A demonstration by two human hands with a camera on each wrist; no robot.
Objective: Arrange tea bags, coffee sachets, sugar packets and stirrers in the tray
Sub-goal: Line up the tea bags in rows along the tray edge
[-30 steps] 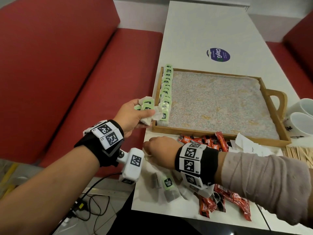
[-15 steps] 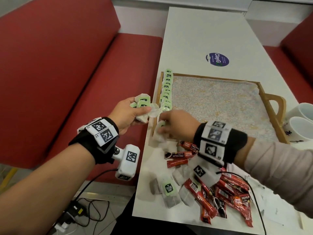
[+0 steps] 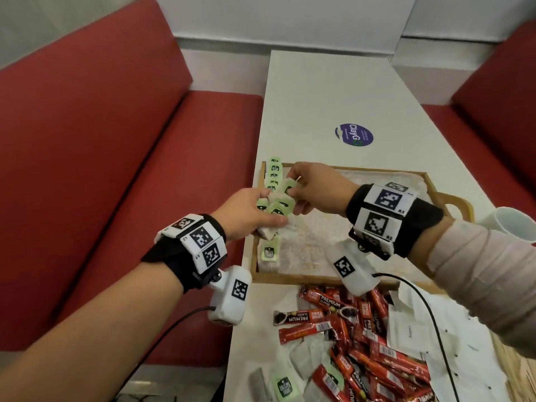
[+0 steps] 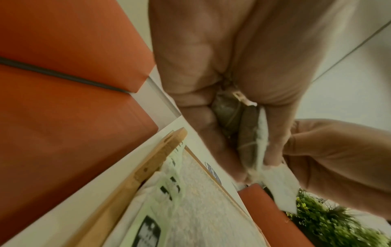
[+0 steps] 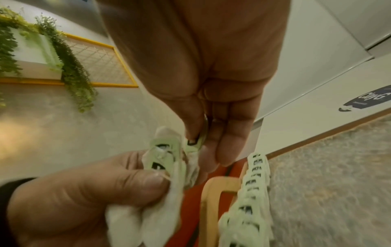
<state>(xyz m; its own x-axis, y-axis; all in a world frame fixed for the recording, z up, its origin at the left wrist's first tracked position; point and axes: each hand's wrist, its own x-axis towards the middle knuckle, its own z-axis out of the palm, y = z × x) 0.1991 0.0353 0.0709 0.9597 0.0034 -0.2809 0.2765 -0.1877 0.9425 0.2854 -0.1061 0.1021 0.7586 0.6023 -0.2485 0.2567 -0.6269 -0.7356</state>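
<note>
Since half a second ago, the right hand (image 3: 314, 190) has lifted from the front left corner of the wooden serving tray (image 3: 324, 278) and now meets the left hand (image 3: 243, 213) in the air above the tray's left edge. That left hand is clenched round a bunch of white paper tea bags with pale green tags (image 3: 275, 210), thumb pressed across them, as the right wrist view shows (image 5: 169, 167). The right hand's thumb and fingertips pinch one green tag (image 5: 195, 142) at the top of that bunch; the left wrist view shows the bags' dark filling inside the curled fingers (image 4: 229, 117). A row of tea bags with green tags (image 3: 274, 172) stands along the tray's left wall, and one more tea bag (image 3: 269, 252) lies flat on the tray's speckled liner near the front left corner. The tray sits on the white bench (image 3: 333, 91), with its looped wooden handle (image 3: 458, 204) on the right side. In front of the tray, on the bench, lies a loose heap of red coffee sachets (image 3: 365, 343), with a few more tea bags (image 3: 285, 385) at the near left and white sugar packets (image 3: 412, 332) to the right. A white mug (image 3: 510, 224) stands just beyond the tray's handle, and a round dark blue sticker (image 3: 353, 134) is on the bench behind the tray. Red upholstered seating (image 3: 101, 169) runs beside the bench on the left.
</note>
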